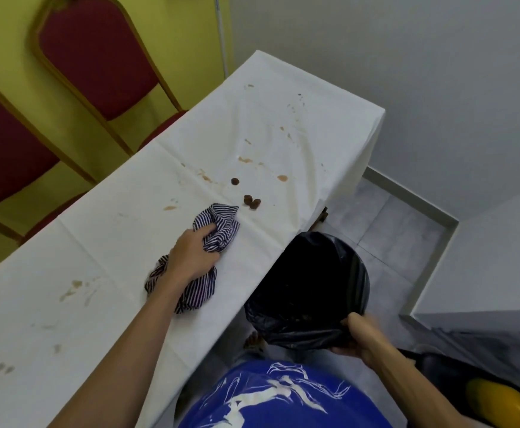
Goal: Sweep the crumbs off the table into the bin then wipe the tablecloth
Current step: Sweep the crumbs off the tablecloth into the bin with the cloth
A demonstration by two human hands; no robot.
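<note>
On the stained white tablecloth, the left hand clutching the striped cloth should push the brown crumbs edgeward, toward the black-lined bin gripped by the right hand.

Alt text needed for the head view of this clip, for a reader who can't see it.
A person's left hand presses a bunched striped cloth on a stained white tablecloth, just short of a few dark brown crumbs. The right hand holds a bin lined with a black bag below the table's near edge. Two red chairs stand on the far side.
</note>
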